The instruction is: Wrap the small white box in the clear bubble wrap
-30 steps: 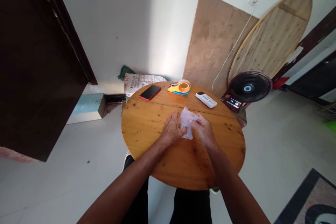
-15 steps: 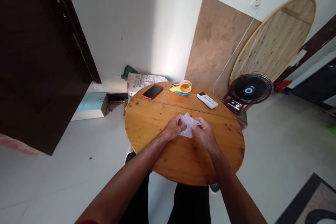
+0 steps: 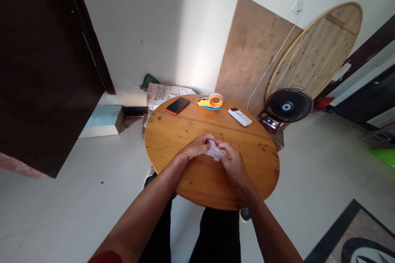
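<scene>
You had both hands at the middle of the round wooden table (image 3: 173,131), your left hand (image 3: 197,146) and right hand (image 3: 232,159) each pinching the small clear plastic bag (image 3: 214,151), bunched between them just above the tabletop. Well beyond sat the red phone (image 3: 177,105), orange tape dispenser (image 3: 210,102) and white remote (image 3: 240,117).

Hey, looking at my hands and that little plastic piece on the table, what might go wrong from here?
The thin clear plastic piece is bunched between your left hand and right hand, so it may tear or crease if you pull hard. A wide elbow move could also nudge the white remote, which lies near the far edge of the round table.
</scene>
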Demonstrator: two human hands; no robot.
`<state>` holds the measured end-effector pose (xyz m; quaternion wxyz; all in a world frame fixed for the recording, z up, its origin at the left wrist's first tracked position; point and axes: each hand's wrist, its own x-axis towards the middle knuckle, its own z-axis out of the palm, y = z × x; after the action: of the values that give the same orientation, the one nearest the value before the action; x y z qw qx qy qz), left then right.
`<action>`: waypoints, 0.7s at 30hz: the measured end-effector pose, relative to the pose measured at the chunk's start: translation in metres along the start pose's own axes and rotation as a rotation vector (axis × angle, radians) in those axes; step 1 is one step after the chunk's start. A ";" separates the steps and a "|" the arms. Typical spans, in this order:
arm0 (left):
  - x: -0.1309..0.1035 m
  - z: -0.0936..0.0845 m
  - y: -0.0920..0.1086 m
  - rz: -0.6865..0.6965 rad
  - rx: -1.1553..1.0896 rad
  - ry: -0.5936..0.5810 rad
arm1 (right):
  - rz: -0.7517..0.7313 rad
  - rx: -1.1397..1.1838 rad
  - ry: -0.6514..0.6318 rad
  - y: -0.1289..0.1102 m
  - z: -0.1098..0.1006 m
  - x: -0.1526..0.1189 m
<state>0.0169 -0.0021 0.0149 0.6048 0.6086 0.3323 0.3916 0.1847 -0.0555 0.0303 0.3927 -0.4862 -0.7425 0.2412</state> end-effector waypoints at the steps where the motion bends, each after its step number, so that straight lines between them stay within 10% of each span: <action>1: -0.001 -0.003 0.000 0.004 0.021 -0.014 | -0.012 -0.006 0.002 0.001 0.000 0.000; 16: -0.024 -0.012 0.007 0.137 0.069 -0.156 | -0.285 -0.209 0.041 0.014 0.009 -0.015; 21: -0.021 0.003 -0.006 0.191 0.111 -0.025 | -0.275 -0.173 0.078 0.017 0.011 -0.013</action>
<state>0.0101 -0.0221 0.0080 0.5342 0.6750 0.2862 0.4209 0.1879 -0.0599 0.0065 0.4071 -0.4211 -0.8042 0.1012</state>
